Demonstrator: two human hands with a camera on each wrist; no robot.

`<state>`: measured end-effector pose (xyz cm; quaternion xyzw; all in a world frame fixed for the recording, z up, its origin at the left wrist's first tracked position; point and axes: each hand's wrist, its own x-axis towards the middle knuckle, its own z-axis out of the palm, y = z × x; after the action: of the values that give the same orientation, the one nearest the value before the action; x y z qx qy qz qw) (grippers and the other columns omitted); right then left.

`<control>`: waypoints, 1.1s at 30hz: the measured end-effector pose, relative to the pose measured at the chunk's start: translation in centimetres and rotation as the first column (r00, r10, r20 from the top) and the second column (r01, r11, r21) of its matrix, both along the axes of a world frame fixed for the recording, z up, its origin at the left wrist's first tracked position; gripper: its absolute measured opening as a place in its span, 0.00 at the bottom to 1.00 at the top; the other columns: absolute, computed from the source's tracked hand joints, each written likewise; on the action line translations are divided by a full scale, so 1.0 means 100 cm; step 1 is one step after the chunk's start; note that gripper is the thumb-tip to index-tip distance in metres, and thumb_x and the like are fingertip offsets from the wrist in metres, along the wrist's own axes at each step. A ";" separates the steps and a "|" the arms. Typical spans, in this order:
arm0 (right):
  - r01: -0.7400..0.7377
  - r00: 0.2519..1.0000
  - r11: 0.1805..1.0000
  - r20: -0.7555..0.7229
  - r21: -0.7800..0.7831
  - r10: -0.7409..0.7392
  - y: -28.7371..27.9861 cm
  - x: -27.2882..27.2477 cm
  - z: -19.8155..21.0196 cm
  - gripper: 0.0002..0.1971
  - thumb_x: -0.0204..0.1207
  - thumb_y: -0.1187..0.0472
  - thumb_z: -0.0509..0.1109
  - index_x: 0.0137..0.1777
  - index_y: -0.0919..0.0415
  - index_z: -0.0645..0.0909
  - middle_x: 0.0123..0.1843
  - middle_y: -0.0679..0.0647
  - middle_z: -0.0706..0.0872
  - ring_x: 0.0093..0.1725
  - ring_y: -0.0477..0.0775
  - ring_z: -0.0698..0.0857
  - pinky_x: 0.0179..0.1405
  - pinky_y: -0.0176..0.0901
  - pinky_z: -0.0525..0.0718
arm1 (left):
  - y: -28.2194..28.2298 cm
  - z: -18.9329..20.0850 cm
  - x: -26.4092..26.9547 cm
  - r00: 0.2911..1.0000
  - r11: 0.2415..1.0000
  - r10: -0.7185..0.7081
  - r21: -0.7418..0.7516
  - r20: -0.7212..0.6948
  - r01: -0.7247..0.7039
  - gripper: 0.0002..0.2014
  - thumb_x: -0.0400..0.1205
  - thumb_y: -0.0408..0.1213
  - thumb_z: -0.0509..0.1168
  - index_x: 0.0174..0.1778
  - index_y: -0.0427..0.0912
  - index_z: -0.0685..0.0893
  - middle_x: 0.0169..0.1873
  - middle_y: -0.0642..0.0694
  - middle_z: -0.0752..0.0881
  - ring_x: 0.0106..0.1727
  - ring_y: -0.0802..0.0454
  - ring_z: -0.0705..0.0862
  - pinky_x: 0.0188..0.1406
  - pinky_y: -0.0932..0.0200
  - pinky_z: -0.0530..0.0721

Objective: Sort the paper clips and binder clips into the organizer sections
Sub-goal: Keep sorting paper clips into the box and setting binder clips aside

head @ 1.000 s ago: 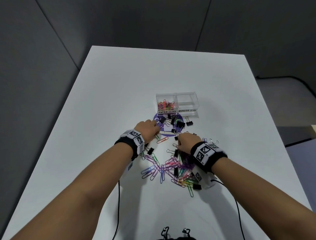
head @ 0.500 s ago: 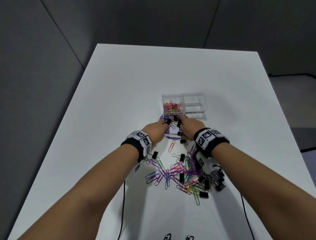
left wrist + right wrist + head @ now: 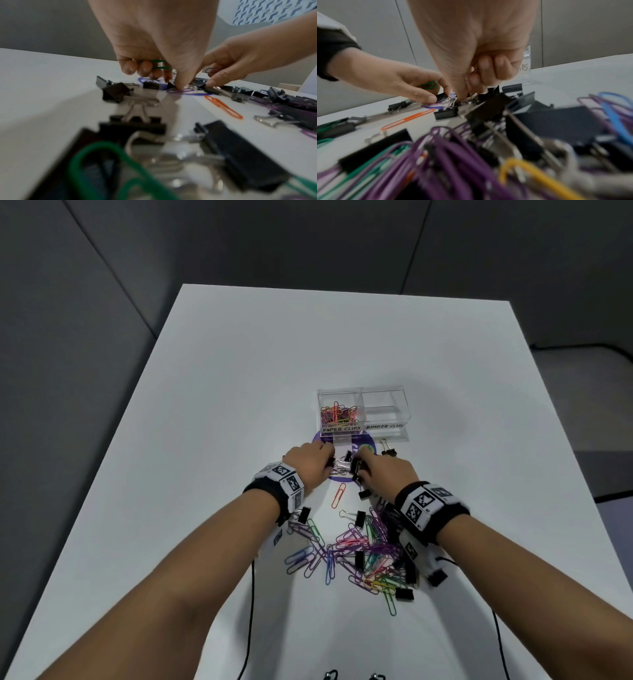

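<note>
At frame centre, the organizer [image 3: 362,412] shows paper clips only in its left section. A green clip [image 3: 160,64] is held by the left hand [image 3: 310,462]; binder clip wires [image 3: 471,77] are pinched by the right hand [image 3: 383,470]. A large pile [image 3: 363,553] remains unsorted on the desk [image 3: 239,371].

wide bare stretch of the white table [image 3: 239,378] sat open left of and beyond the clear plastic two-section organizer [image 3: 362,414], near side clogged by a tangle of coloured paper clips [image 3: 356,549] mixed with black binder clips [image 3: 404,594], lone orange paper clip [image 3: 338,495] lying in the gap between the forearms
</note>
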<state>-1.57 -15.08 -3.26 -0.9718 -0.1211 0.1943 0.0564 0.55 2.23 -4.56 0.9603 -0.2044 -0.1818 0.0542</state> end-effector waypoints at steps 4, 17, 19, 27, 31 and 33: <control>-0.013 1.000 1.000 -0.014 -0.025 0.012 -0.007 -0.009 0.001 0.15 0.84 0.55 0.56 0.68 0.60 0.69 0.55 0.61 0.87 0.52 0.65 0.86 0.45 0.51 0.82 | 0.020 -0.001 -0.007 1.000 1.000 -0.022 -0.004 -0.020 0.022 0.19 0.85 0.47 0.57 0.67 0.40 0.72 0.63 0.40 0.79 0.59 0.40 0.82 0.51 0.50 0.80; 0.148 0.984 0.987 -0.107 0.059 -0.142 0.001 0.013 0.015 0.09 0.79 0.61 0.60 0.56 0.60 0.77 0.54 0.59 0.86 0.54 0.62 0.84 0.42 0.43 0.73 | 0.034 0.017 -0.004 0.992 0.994 0.105 -0.013 0.073 -0.105 0.19 0.83 0.46 0.57 0.68 0.42 0.73 0.62 0.43 0.81 0.59 0.43 0.82 0.50 0.52 0.79; 0.109 0.984 0.994 -0.147 0.031 -0.103 0.001 0.015 0.014 0.09 0.78 0.61 0.63 0.57 0.59 0.77 0.56 0.58 0.86 0.55 0.61 0.84 0.43 0.44 0.74 | 0.032 0.018 -0.006 0.998 0.998 0.061 -0.028 0.032 -0.060 0.19 0.83 0.46 0.58 0.69 0.44 0.73 0.63 0.45 0.80 0.60 0.44 0.82 0.53 0.53 0.79; 0.111 0.976 0.994 -0.185 -0.015 -0.112 0.008 0.017 0.004 0.09 0.78 0.64 0.64 0.58 0.61 0.77 0.56 0.58 0.85 0.57 0.60 0.84 0.51 0.48 0.80 | 0.019 0.012 -0.010 0.994 0.998 -0.006 0.069 -0.110 0.013 0.14 0.84 0.45 0.60 0.58 0.41 0.81 0.58 0.43 0.84 0.60 0.44 0.82 0.54 0.53 0.80; 0.114 0.965 0.993 -0.236 -0.022 -0.116 0.011 0.017 0.001 0.03 0.78 0.66 0.63 0.50 0.63 0.74 0.49 0.59 0.83 0.53 0.62 0.84 0.47 0.50 0.80 | 0.011 0.012 -0.013 0.989 0.996 -0.040 0.079 -0.139 0.052 0.14 0.85 0.43 0.59 0.59 0.38 0.80 0.60 0.41 0.82 0.61 0.43 0.82 0.57 0.52 0.80; 0.098 0.964 0.995 -0.246 -0.030 -0.103 0.012 0.015 0.001 0.04 0.79 0.67 0.62 0.51 0.63 0.75 0.56 0.62 0.84 0.57 0.63 0.84 0.53 0.52 0.82 | 0.007 0.013 -0.017 0.990 0.993 -0.065 0.094 -0.123 0.077 0.14 0.86 0.42 0.58 0.61 0.37 0.79 0.61 0.40 0.81 0.63 0.42 0.81 0.57 0.50 0.79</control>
<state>-0.05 -13.90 -3.21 -0.9453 -0.0620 0.3120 0.0722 -1.10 2.90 -3.25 0.9413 -0.2255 -0.2508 0.0127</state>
